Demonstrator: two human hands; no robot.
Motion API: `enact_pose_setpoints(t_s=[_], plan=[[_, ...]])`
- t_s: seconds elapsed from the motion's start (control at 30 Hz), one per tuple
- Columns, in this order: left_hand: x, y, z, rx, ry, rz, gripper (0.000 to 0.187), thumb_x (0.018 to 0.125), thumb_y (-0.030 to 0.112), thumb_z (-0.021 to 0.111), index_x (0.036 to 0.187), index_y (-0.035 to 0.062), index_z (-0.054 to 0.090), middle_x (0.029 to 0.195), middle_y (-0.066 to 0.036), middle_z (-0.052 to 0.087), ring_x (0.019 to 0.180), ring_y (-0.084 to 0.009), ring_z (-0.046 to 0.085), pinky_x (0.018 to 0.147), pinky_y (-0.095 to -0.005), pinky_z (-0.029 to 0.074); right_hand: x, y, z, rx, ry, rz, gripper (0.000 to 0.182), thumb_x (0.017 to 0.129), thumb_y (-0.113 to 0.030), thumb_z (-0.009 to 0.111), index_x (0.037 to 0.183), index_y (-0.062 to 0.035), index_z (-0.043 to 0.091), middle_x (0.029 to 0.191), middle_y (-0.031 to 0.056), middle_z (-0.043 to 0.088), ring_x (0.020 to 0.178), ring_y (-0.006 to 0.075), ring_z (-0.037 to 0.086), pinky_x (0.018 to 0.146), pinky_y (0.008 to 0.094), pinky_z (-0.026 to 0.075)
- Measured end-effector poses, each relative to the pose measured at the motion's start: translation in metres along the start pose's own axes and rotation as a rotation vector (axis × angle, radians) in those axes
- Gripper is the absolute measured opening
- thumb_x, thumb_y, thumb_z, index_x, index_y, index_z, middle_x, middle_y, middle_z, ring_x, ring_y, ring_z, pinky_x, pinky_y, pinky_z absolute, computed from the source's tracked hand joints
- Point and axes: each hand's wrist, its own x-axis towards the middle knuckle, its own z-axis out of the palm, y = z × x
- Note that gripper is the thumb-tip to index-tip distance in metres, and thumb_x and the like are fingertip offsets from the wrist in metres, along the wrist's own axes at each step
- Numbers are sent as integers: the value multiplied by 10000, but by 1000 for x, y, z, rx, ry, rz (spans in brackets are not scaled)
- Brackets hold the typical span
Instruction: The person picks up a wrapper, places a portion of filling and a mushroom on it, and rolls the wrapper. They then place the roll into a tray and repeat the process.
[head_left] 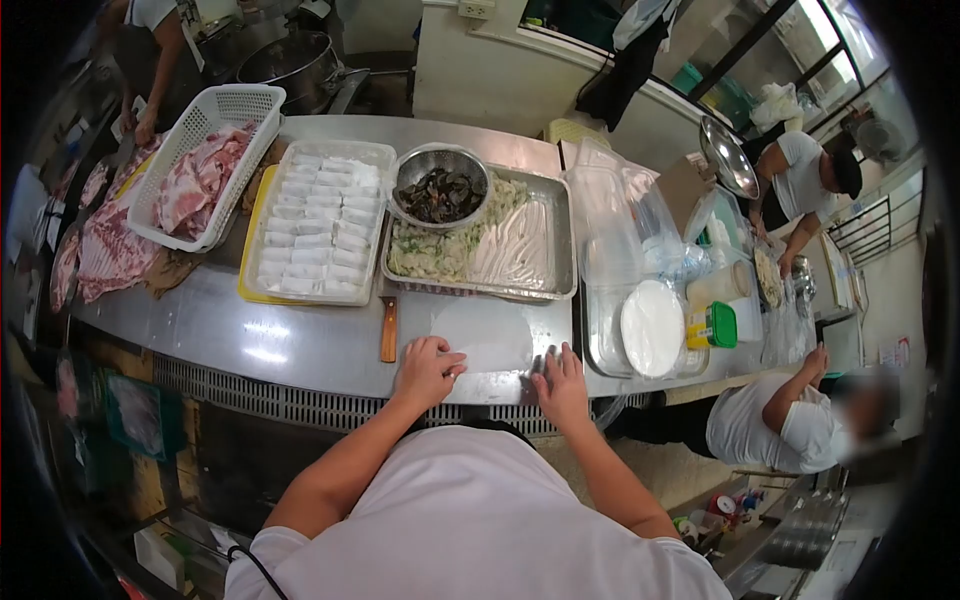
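Note:
A thin translucent round sheet (485, 330) lies on the steel table. At its near left edge is my left hand (430, 372), fingers curled and pressed together; what they hold is too small to make out. My right hand (562, 387) is at the near right, fingers apart and holding nothing. A wooden-handled knife (388, 330) lies left of the sheet. Beyond it, a metal tray (560, 240) holds a pale green-flecked mixture and whitish strips. A steel colander (475, 165) with dark pieces rests over its back left corner. White rolls (320, 220) fill a plastic tray (270, 290).
At left stand a white basket (215, 105) of raw meat and more meat (110, 245). On the right are plastic containers (600, 215), a stack of white round sheets (652, 328) and a green-lidded tub (712, 325). Co-workers stand at back left (165, 40), back right (800, 180) and right (765, 425).

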Motion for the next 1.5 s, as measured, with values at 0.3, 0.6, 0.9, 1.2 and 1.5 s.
enact_pose_setpoints(t_s=[0.3, 0.6, 0.9, 1.2, 1.5], plan=[[2, 12, -2, 134, 42, 50, 305, 872, 324, 879, 1156, 212, 870, 1335, -106, 668, 1222, -350, 591, 1050, -487, 463, 220, -4, -24, 280, 4, -165, 542, 974, -136, 730, 1468, 55, 614, 1527, 296, 598, 1384, 487, 598, 1172, 482, 498], [5, 15, -1, 202, 86, 75, 271, 858, 344, 867, 1113, 252, 859, 1314, -55, 687, 1181, -296, 620, 1005, -462, 464, 416, 37, 30, 53, -164, -221, 544, 944, -101, 711, 1460, 41, 614, 1500, 277, 611, 1380, 459, 599, 1167, 497, 507], [8, 15, -2, 195, 90, 74, 280, 859, 345, 856, 1123, 253, 850, 1304, -52, 688, 1200, -287, 622, 1017, -457, 466, 360, 26, 52, 14, -243, -266, 406, 921, -45, 679, 1324, -7, 713, 1279, 239, 663, 1240, 443, 633, 1061, 508, 544], [7, 16, -3, 173, 113, 96, 274, 851, 329, 863, 1108, 235, 852, 1303, -51, 688, 1187, -286, 626, 1014, -457, 467, 303, -10, 29, 393, -475, -149, 347, 893, -45, 678, 1210, -4, 815, 1106, 249, 759, 1070, 468, 722, 999, 487, 578], [4, 15, -3, 162, 137, 107, 268, 857, 327, 861, 1108, 234, 852, 1307, -56, 691, 1201, -284, 630, 1006, -452, 472, 355, -4, 61, 201, -111, -152, 454, 943, -22, 598, 1387, 59, 654, 1393, 344, 623, 1290, 517, 609, 1119, 488, 521]])
